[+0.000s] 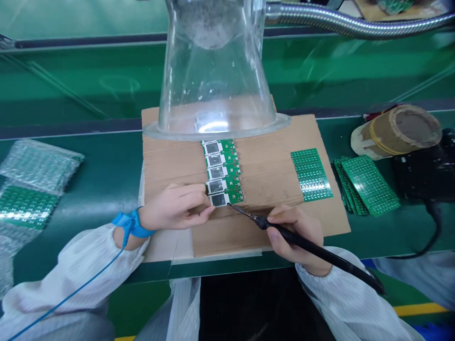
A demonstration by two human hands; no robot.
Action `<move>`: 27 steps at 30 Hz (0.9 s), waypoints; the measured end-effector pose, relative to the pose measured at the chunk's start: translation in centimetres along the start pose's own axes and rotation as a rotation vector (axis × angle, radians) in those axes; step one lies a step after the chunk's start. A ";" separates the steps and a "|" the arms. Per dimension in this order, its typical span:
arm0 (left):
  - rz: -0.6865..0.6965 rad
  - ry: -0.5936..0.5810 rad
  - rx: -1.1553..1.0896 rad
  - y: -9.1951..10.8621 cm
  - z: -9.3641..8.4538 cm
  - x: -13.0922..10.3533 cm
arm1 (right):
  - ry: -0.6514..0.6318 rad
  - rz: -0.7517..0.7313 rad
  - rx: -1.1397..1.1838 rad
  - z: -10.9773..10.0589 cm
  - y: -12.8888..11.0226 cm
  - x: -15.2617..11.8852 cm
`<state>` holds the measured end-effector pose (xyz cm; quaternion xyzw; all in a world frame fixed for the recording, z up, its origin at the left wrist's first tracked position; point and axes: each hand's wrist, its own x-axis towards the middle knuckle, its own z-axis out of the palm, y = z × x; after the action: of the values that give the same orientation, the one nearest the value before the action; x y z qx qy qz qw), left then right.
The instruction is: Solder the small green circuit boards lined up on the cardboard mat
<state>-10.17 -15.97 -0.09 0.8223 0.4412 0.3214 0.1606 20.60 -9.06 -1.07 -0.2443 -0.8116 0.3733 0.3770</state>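
A column of joined green circuit boards (235,183) lies on the cardboard, each bearing a small white-framed display screen (219,200). My left hand (177,204), with a blue wrist strap (132,223), is at the column's left side. Its fingers are curled, and the fingertips close at the left edge of the nearest display screen. My right hand (296,234) grips a soldering iron (280,228) by its black handle. The iron's tip meets the nearest board beside the lower right corner of that screen. The far end of the column is behind the clear hood.
A clear fume hood (215,90) on a metal hose (355,23) hangs over the cardboard (249,237). At right lie a green board panel (312,175), stacked panels (371,185) and a round container (398,130). Bubble-wrapped boards (37,166) are at left.
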 end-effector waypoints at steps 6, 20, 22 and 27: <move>0.003 -0.014 0.017 -0.1 0.3 -0.2 | -0.008 -0.019 0.000 0.1 0.2 0.0; 0.034 -0.009 0.053 0.0 0.1 -0.2 | 0.013 -0.018 0.042 -0.2 0.1 -0.1; 0.042 -0.001 0.054 0.0 0.2 -0.1 | 0.002 -0.024 0.039 -0.1 0.1 0.0; 0.059 0.006 0.077 0.0 0.4 0.0 | -0.013 -0.021 0.040 0.1 0.1 0.2</move>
<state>-9.89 -15.94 -0.36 0.8396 0.4294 0.3112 0.1178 20.39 -8.87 -1.10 -0.2260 -0.8089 0.3871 0.3804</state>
